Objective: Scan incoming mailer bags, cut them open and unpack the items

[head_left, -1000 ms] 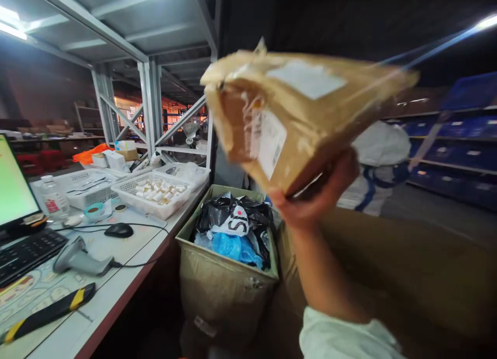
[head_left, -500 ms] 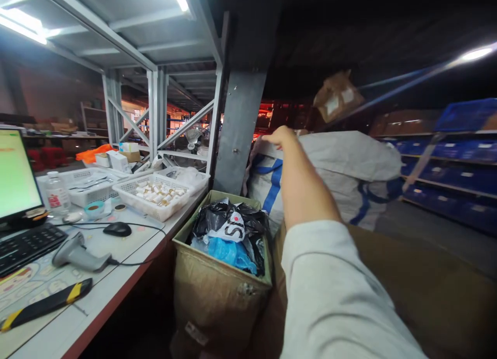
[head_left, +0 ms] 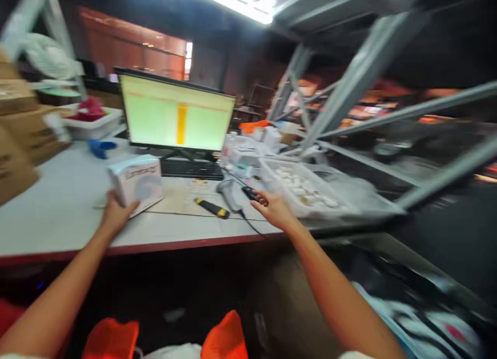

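Observation:
My left hand grips the lower edge of a small white box with printed lettering, tilted over the left part of the desk. My right hand hovers over the desk with its fingers apart and a little bent, holding nothing. Its fingertips are close to the black computer mouse. Beside them lies a grey barcode scanner with its cable. A black and yellow utility knife rests between the two hands.
Behind the desk items stands a lit monitor with a keyboard. White baskets with small pieces sit at right, near metal rack posts. Cardboard boxes are stacked at left. A bin with plastic bags stands lower right.
My view has swung left to the desk. My right hand has come back from above the white woven sack, where a brown package was in the air. My left hand now shows, holding the box.

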Available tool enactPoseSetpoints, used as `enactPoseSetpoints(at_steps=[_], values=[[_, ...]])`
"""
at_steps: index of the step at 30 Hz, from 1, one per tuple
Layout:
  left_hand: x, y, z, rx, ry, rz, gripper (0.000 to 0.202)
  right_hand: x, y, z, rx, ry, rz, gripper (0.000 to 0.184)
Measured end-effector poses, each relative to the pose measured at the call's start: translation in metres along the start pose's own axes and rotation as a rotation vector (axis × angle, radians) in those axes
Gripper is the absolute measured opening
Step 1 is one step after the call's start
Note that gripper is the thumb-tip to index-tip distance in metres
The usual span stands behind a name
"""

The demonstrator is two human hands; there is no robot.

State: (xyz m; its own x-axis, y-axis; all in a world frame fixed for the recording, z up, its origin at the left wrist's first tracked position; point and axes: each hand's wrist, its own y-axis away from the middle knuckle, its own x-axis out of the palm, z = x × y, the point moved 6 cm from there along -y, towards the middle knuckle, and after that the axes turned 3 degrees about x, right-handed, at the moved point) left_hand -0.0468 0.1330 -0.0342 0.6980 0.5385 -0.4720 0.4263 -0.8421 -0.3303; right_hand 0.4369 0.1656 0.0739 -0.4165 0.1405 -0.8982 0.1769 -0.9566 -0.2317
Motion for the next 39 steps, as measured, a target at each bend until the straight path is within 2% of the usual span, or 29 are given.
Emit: enactPoseSetpoints(at_steps=[1, 2, 5, 7, 9, 11, 13, 15, 17, 19, 21, 24, 27, 29, 32, 36, 39], values=[[-0.017, 0.005, 0.020, -0.095, 0.016, -0.074, 0.069, 0.029, -0.014, 0.003, 0.001, 0.052, 0.017, 0.050], [-0.023, 0.008, 0.030, -0.114, 0.062, -0.079, 0.072, 0.054, -0.026, 0.007, 0.010, 0.114, 0.027, 0.054], [-0.020, 0.004, 0.039, -0.087, 0.162, -0.061, 0.067, 0.106, -0.052, 0.017, 0.089, 0.269, 0.068, 0.062], [-0.014, 0.000, 0.039, -0.059, 0.185, -0.032, 0.067, 0.124, -0.060, 0.020, 0.159, 0.307, 0.108, 0.065], [-0.011, 0.000, 0.035, 0.007, 0.176, -0.007, 0.070, 0.132, -0.065, 0.021, 0.219, 0.329, 0.109, 0.067], [-0.012, 0.004, 0.027, 0.159, 0.107, -0.013, 0.069, 0.135, -0.070, 0.021, 0.250, 0.343, 0.083, 0.065], [-0.011, 0.011, 0.014, 0.375, -0.052, -0.032, 0.060, 0.135, -0.076, 0.019, 0.260, 0.342, 0.075, 0.058], [-0.005, 0.019, 0.001, 0.569, -0.246, -0.023, 0.060, 0.133, -0.084, 0.017, 0.278, 0.292, 0.101, 0.051], [0.004, 0.024, -0.007, 0.690, -0.379, 0.009, 0.070, 0.126, -0.094, 0.018, 0.307, 0.179, 0.153, 0.042], [0.010, 0.025, -0.012, 0.746, -0.425, 0.032, 0.079, 0.114, -0.105, 0.024, 0.317, 0.051, 0.205, 0.031], [0.011, 0.025, -0.013, 0.753, -0.418, 0.031, 0.085, 0.100, -0.114, 0.040, 0.286, -0.140, 0.284, 0.029], [0.009, 0.022, -0.010, 0.715, -0.393, 0.002, 0.088, 0.078, -0.117, 0.083, 0.154, -0.437, 0.496, 0.043], [0.007, 0.020, -0.006, 0.673, -0.396, -0.001, 0.085, 0.060, -0.106, 0.126, 0.030, -0.430, 0.777, 0.054], [0.006, 0.019, -0.003, 0.643, -0.394, 0.002, 0.083, 0.050, -0.098, 0.141, 0.019, -0.349, 0.897, 0.055], [0.006, 0.018, -0.001, 0.612, -0.373, -0.001, 0.082, 0.039, -0.093, 0.149, 0.055, -0.255, 0.957, 0.056], [0.008, 0.017, 0.000, 0.598, -0.351, -0.002, 0.081, 0.032, -0.092, 0.152, 0.022, -0.163, 0.932, 0.054], [0.008, 0.016, 0.000, 0.578, -0.301, 0.003, 0.084, 0.034, -0.092, 0.149, -0.012, -0.164, 0.927, 0.053]])
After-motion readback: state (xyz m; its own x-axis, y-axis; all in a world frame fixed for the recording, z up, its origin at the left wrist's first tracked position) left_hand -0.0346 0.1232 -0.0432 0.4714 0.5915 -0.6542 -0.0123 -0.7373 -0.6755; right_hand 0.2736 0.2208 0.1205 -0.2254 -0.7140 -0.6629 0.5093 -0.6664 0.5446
